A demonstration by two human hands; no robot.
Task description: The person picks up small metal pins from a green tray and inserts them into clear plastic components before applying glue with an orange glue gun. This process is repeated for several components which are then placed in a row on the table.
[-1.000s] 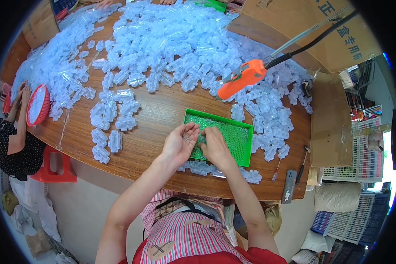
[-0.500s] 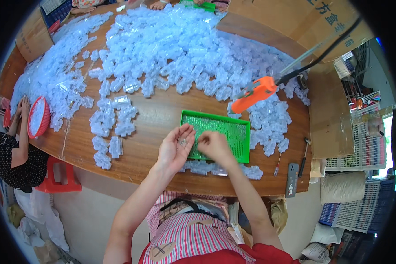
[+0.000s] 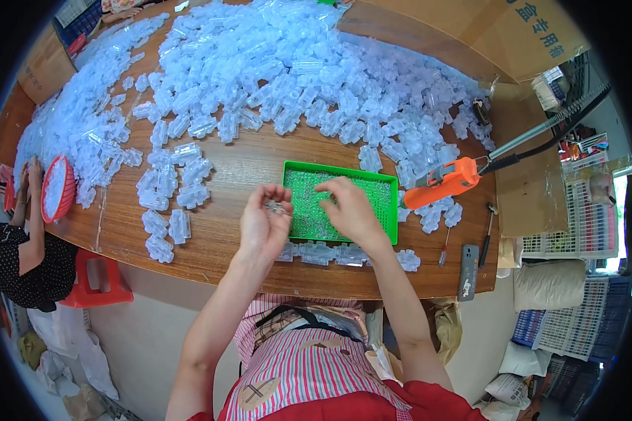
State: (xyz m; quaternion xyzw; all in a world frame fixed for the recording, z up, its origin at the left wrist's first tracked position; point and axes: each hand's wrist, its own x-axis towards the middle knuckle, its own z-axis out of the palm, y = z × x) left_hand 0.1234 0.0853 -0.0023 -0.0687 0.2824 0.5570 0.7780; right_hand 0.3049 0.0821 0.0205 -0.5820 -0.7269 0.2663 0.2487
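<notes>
Metal bits [image 3: 277,207] are being cupped in curled left hand [image 3: 262,226]; right hand [image 3: 352,214] is being held loosely parted, green tray [image 3: 395,210] under fingers.

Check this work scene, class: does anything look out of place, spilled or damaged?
The grey smartphone looks out of place: it lies beside the hammer, right at the near edge of the wooden table, where it could perhaps be knocked off.

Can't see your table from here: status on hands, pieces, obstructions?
Left hand cupped, holding small silvery pieces; right hand over green tray, thumb and forefinger apart. Orange electric screwdriver beyond tray's right edge, apparently clear of both hands.
</notes>
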